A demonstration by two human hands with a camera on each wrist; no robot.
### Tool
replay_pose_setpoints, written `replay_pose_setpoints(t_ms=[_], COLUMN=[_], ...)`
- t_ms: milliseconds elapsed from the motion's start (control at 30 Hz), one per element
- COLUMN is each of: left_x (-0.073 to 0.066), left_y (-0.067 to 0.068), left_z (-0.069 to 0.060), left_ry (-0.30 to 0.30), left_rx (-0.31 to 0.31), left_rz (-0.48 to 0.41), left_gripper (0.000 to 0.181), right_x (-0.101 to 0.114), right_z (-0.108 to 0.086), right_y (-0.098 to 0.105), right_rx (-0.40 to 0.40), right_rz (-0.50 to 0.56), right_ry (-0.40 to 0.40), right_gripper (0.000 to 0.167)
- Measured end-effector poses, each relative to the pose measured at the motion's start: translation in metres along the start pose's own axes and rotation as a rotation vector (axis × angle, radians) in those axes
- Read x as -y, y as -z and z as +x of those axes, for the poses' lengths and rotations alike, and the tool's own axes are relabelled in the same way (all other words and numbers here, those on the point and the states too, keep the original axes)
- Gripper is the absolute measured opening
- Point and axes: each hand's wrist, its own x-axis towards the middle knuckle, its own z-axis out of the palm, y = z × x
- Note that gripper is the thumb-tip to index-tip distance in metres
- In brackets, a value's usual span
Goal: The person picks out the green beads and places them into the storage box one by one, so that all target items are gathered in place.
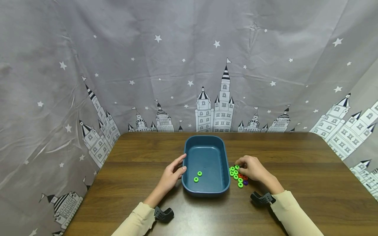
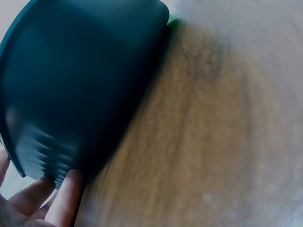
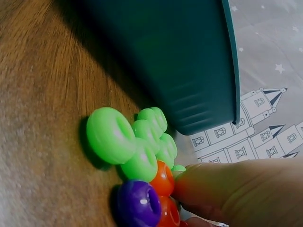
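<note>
A dark blue-green plastic bin (image 1: 205, 155) stands in the middle of the table, with two green ring beads (image 1: 196, 179) on its floor. My left hand (image 1: 171, 173) rests against the bin's left side, its fairly straight fingers (image 2: 66, 198) touching the ribbed outer wall. To the right of the bin, several green ring beads (image 3: 111, 135) lie in a cluster with orange beads (image 3: 163, 178) and a purple bead (image 3: 139, 203). Over this cluster, my right hand (image 1: 252, 168) pinches a green bead (image 1: 237, 167) between thumb and forefinger; the thumb partly hides it in the right wrist view.
The brown wooden table (image 1: 141, 150) extends to both sides of the bin. Behind it hangs a grey curtain (image 1: 177, 65) printed with castles and stars. Each wrist wears a black strap mount (image 1: 164, 214).
</note>
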Motion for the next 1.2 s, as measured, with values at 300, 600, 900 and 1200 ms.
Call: replay_pose_setpoints(t_ms=[300,600,900,1200], left_x=[0.001,0.001,0.000,-0.001], left_y=[0.001,0.001,0.000,-0.001], left_z=[0.000,0.000,0.001,0.001], left_ry=[-0.014,-0.008,-0.004,-0.007], left_rx=[0.009,0.006,0.004,-0.001], left_rz=[0.014,0.020,0.004,0.009], left_gripper=[0.051,0.051,0.050,0.050], right_x=[0.001,0.003,0.011,0.030], right_z=[0.000,0.000,0.005,0.015], right_y=[0.002,0.005,0.013,0.025], right_rx=[-0.021,-0.026,-0.047,-0.094], right_rz=[0.003,0.003,0.015,0.028], right_ry=[0.008,-0.002,0.022,0.068], right_gripper=[0.013,0.013,0.014,0.013])
